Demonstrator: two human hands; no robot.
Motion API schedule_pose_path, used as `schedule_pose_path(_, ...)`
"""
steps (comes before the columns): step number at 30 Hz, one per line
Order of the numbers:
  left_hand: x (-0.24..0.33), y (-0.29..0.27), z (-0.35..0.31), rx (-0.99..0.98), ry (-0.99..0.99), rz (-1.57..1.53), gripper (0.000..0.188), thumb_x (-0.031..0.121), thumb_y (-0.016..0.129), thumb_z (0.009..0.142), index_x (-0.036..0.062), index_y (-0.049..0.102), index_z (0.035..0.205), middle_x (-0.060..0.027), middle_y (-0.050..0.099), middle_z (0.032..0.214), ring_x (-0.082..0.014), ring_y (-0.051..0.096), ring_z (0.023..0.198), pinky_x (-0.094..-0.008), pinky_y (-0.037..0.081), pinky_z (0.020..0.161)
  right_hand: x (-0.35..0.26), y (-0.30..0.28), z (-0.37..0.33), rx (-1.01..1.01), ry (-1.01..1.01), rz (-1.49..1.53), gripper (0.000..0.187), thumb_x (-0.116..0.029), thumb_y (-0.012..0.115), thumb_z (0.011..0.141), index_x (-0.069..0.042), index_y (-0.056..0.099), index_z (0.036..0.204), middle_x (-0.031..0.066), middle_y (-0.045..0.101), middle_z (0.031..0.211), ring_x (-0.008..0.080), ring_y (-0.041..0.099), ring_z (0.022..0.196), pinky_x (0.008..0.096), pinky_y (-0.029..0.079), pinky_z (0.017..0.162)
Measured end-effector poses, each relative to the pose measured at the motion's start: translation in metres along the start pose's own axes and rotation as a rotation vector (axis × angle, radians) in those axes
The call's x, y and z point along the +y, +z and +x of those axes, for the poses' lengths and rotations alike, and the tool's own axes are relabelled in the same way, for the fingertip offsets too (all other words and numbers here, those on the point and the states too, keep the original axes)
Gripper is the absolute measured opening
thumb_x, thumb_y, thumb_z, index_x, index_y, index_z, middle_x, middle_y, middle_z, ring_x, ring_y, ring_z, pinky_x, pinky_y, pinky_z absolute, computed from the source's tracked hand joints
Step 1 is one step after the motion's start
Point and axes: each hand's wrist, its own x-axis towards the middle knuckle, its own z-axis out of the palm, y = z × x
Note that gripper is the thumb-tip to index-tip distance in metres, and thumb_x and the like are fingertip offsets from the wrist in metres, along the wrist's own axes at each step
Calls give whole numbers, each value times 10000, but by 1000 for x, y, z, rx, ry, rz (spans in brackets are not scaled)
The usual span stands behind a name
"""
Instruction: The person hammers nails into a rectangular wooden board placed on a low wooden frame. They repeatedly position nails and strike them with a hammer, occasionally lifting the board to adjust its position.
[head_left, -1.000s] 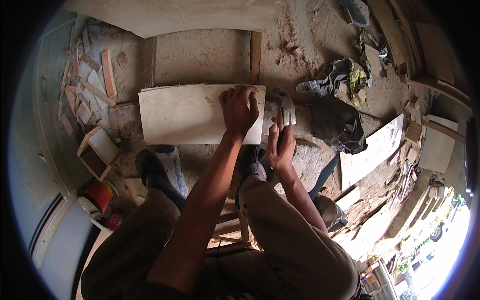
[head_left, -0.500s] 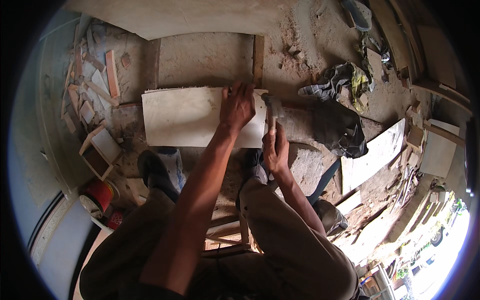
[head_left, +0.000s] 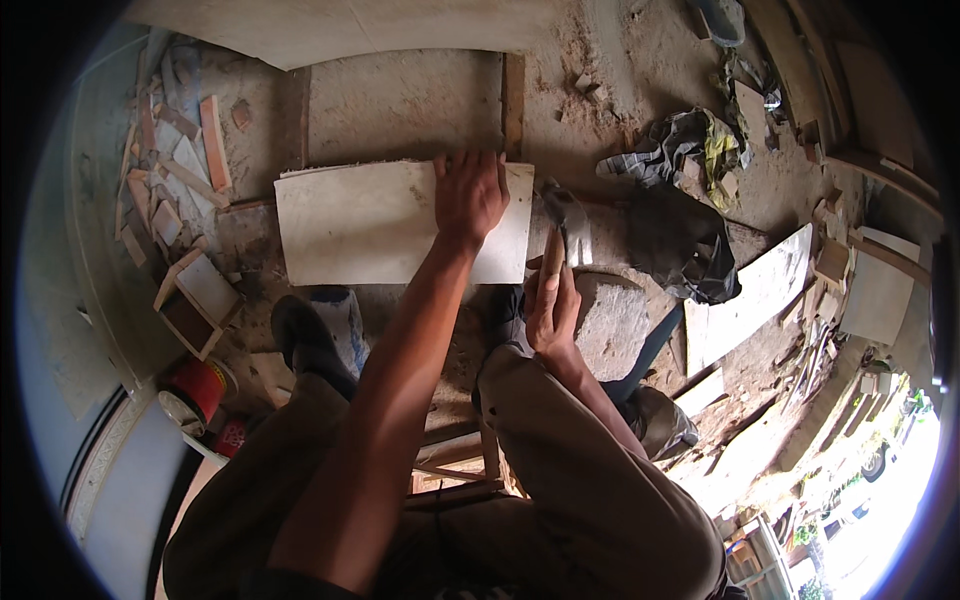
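Note:
A pale rectangular wooden board lies across in front of my feet, its far edge ragged. My left hand presses on the right part of the board, its fingers hooked over the far edge. Just beyond the board's right end, my right hand grips a hammer by its wooden handle. The metal hammer head points away from me and is slightly blurred, apart from the board. Whether a nail is under my left fingers cannot be seen.
Wood offcuts and a small open wooden box lie at left, near a red bucket. A black plastic bag and crumpled cloth lie at right. A white panel rests beyond them. A large sheet spans the far side.
The hammer has moved off the board's right end, and its head has turned. My left fingers have gone from bunched near the board's right end to laid over its far edge.

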Motion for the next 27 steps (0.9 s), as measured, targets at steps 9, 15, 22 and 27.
schedule_pose_path(9, 3, -2, -1, 18, -1, -9, 202, 235, 512, 951, 77, 602, 864, -108, 608, 811, -271, 583, 852, -442, 371, 881, 8, 0, 8, -34, -87, -114, 428, -350, 351, 1028, 38, 529, 1011, 147, 533, 624, 300, 567, 542, 382, 443, 531)
schedule_pose_path(15, 2, 1, -1, 98, 40, 33, 199, 231, 515, 950, 80, 605, 856, -109, 603, 784, -267, 586, 835, -437, 377, 869, 30, 3, 22, 42, -237, -388, 365, -264, 326, 1030, 41, 526, 1018, 136, 547, 638, 299, 529, 503, 381, 443, 506)
schedule_pose_path(22, 0, 2, -1, 97, 24, 14, 198, 231, 514, 948, 79, 605, 858, -105, 607, 798, -279, 585, 846, -440, 376, 872, 19, -14, 15, -56, -290, -224, 359, -264, 324, 1030, 25, 535, 1060, 154, 567, 695, 317, 598, 596, 392, 472, 552)
schedule_pose_path(27, 4, -2, 0, 22, 7, 9, 189, 227, 522, 942, 83, 603, 851, -104, 612, 803, -275, 585, 851, -434, 374, 872, 32, -9, 24, -106, -7, -425, 317, -260, 389, 1013, 35, 500, 1046, 254, 567, 787, 437, 593, 627, 473, 448, 501)
